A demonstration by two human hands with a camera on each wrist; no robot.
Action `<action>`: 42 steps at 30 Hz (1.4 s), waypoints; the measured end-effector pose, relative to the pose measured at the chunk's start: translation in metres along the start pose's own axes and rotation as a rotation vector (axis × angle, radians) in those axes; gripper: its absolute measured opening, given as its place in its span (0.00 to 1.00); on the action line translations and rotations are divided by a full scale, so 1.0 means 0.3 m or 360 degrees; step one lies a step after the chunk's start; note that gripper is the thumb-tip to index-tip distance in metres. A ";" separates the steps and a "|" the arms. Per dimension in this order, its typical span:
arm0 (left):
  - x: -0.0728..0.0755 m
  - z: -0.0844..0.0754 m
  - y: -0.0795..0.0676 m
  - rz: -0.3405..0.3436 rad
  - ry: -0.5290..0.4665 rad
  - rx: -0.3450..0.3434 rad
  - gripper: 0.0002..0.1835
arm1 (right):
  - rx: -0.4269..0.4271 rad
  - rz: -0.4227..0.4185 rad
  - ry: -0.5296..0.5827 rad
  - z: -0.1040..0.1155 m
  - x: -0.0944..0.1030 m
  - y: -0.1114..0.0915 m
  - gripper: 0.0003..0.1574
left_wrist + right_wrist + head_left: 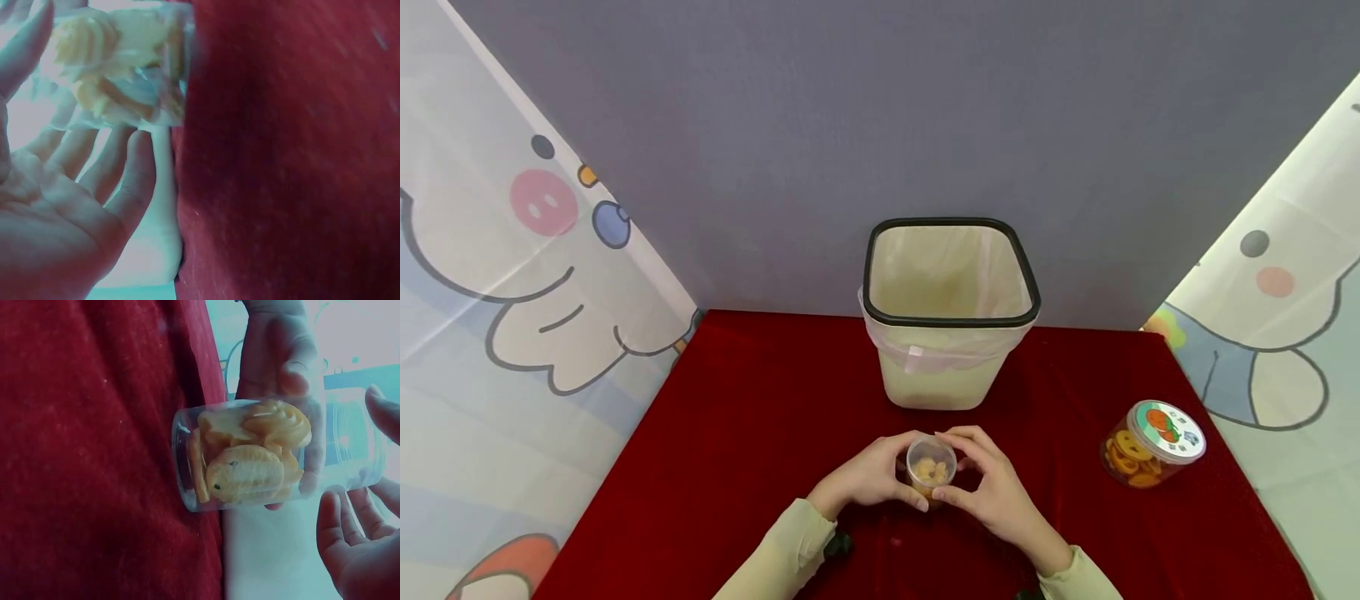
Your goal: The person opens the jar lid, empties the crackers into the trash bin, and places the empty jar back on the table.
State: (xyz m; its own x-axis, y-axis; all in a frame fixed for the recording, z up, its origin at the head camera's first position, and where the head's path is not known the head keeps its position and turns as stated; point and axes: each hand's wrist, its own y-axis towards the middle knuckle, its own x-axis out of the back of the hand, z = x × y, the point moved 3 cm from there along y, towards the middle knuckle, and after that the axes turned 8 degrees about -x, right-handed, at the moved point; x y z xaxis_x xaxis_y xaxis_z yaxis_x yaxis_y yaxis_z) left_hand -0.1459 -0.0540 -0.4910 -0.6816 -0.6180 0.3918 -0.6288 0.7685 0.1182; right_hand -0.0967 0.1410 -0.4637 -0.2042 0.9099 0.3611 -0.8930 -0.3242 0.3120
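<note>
Cupping hands: left hand [872, 472] and right hand [992, 490], fingers curved round the jar [927, 451], in front of the bin [936, 386]
Jar: probably light, stiff, slippery; best gripped mid-wall

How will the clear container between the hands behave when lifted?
The clear container probably feels stiff: its round walls look undented. Its smooth, glossy surface may be slippery. The snacks inside could shift, given the space above them.
</note>
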 end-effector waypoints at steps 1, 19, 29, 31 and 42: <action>-0.001 -0.002 -0.002 0.0001 -0.0016 -0.0001 0.41 | 0.0000 -0.0014 -0.0010 0.000 -0.003 0.000 0.41; -0.032 -0.007 -0.008 -0.0118 -0.0014 -0.0039 0.40 | -0.0081 0.0062 0.0107 -0.032 -0.011 -0.005 0.39; -0.030 -0.007 -0.004 -0.0094 -0.0034 -0.0042 0.39 | 0.0018 0.0216 0.0186 -0.056 0.009 -0.005 0.34; -0.030 -0.007 -0.002 -0.0098 -0.0030 -0.0046 0.39 | 0.0032 0.0232 0.0188 -0.058 0.012 -0.002 0.34; -0.028 -0.004 -0.009 -0.0116 -0.0048 -0.0044 0.41 | 0.0087 0.0033 -0.0131 -0.023 0.020 -0.003 0.35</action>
State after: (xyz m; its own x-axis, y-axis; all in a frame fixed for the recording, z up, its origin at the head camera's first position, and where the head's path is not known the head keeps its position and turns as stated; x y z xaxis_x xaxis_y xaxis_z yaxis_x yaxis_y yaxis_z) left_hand -0.1382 -0.0507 -0.4936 -0.6458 -0.6766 0.3537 -0.6666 0.7256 0.1709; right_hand -0.0999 0.1485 -0.4677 -0.1869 0.8792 0.4382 -0.8653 -0.3585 0.3503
